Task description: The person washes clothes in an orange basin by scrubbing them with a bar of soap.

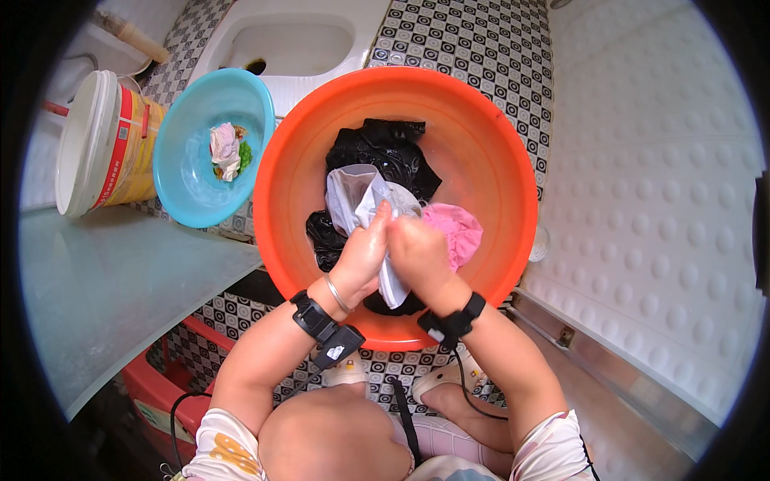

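Both my hands grip a wet white garment point(361, 198) above the middle of a large orange plastic basin point(289, 156). My left hand point(361, 252) holds it with the thumb pointing up. Right beside it, my right hand point(418, 252) is a blurred fist on the same cloth. One strip of the white fabric hangs down between my wrists. Wet black clothing point(385, 150) lies in the basin behind and to the left of the garment. A pink cloth point(454, 231) is bunched just right of my right hand, partly hidden by it.
A light blue basin point(180, 180) with a small crumpled pale cloth point(225, 147) stands at left, beside a white-and-yellow bucket point(114, 150). Behind is a squat toilet point(289, 45). A glass panel point(132, 264) juts in over a red plastic stool point(162, 397). A textured white wall point(649, 198) bounds the right.
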Available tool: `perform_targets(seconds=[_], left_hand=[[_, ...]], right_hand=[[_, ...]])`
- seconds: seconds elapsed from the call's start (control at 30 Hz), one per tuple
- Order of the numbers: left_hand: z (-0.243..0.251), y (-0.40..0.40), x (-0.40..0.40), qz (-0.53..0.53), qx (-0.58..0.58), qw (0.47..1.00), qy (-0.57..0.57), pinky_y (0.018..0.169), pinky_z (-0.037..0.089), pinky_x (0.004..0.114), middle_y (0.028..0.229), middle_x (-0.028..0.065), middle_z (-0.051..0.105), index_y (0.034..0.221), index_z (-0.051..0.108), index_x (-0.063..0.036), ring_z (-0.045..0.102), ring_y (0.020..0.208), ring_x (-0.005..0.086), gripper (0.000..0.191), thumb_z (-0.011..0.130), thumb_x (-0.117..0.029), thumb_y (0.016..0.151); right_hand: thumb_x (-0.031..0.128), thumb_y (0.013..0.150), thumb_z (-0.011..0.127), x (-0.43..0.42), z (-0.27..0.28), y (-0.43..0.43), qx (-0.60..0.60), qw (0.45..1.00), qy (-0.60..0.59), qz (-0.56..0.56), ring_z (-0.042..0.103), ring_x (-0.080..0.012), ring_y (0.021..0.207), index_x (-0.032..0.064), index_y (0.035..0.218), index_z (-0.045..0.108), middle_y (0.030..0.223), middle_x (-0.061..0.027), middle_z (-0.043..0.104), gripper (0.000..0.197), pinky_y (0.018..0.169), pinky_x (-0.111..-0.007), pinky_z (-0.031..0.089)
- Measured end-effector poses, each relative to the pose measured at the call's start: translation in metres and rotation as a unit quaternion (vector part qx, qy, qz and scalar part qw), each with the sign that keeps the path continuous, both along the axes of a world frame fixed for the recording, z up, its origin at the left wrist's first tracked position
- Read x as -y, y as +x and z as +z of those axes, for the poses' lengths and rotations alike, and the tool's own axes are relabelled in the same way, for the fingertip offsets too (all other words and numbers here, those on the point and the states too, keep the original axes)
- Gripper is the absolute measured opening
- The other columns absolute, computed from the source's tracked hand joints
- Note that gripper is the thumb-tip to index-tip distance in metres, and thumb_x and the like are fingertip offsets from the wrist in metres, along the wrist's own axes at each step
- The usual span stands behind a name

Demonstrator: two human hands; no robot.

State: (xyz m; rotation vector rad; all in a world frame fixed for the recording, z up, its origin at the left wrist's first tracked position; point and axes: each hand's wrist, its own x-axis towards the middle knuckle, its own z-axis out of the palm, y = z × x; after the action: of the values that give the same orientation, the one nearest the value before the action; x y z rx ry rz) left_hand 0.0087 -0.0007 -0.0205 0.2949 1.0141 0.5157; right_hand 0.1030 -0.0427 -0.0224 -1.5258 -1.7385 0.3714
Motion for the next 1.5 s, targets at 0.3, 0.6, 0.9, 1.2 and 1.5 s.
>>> perform_targets(seconds=[0.3,0.6,0.9,1.2,1.5], left_hand=[[-0.006,-0.009,-0.005,-0.011,-0.003,1.0,-0.002,0.076,0.05,0.03,0.096,0.0062,0.064,0.11,0.058,-0.0046,0.062,0.085,0.0147,0.045,0.049,-0.045,0.094],[-0.003,-0.021,-0.017,0.027,0.106,0.994,-0.013,0.078,0.054,0.035,0.101,0.0118,0.064,0.11,0.055,-0.0016,0.065,0.087,0.0224,0.03,0.056,-0.027,0.093],[0.007,-0.013,-0.01,-0.041,-0.043,0.998,0.014,0.067,0.049,0.027,0.087,0.004,0.063,0.105,0.059,-0.002,0.06,0.075,0.0127,0.038,0.05,-0.038,0.095],[0.018,-0.01,-0.002,-0.026,-0.017,0.999,0.01,0.071,0.05,0.028,0.09,0.0058,0.064,0.105,0.06,-0.0027,0.061,0.077,0.0135,0.046,0.044,-0.045,0.096],[0.026,-0.009,-0.012,-0.052,-0.036,0.998,-0.018,0.07,0.05,0.028,0.091,0.0069,0.063,0.108,0.057,-0.0023,0.062,0.081,0.0149,0.042,0.049,-0.041,0.095]], right_hand=[[0.014,0.088,0.056,-0.002,-0.005,-0.004,-0.004,0.998,-0.01,-0.055,0.052,-0.0333,0.052,0.0044,0.066,0.05,0.06,-0.0145,0.05,0.025,0.047,-0.039,0.042],[0.017,0.09,0.058,0.001,0.012,0.055,-0.353,0.89,-0.289,0.008,0.049,-0.0075,0.077,0.003,0.084,0.057,0.077,0.0006,0.055,0.016,0.069,-0.022,0.041],[0.014,0.086,0.059,0.014,0.016,-0.024,-0.123,0.992,-0.034,0.001,0.052,-0.0358,0.052,0.004,0.075,0.053,0.065,-0.0172,0.054,0.016,0.048,-0.038,0.044],[0.013,0.082,0.06,0.023,0.016,-0.025,-0.027,0.999,0.007,0.016,0.053,-0.0283,0.051,0.0074,0.067,0.052,0.058,-0.0102,0.05,0.018,0.046,-0.038,0.043],[0.021,0.087,0.059,0.021,0.004,-0.019,-0.065,0.997,-0.036,-0.011,0.057,-0.0325,0.056,0.0049,0.075,0.052,0.066,-0.0133,0.056,0.021,0.051,-0.039,0.046]])
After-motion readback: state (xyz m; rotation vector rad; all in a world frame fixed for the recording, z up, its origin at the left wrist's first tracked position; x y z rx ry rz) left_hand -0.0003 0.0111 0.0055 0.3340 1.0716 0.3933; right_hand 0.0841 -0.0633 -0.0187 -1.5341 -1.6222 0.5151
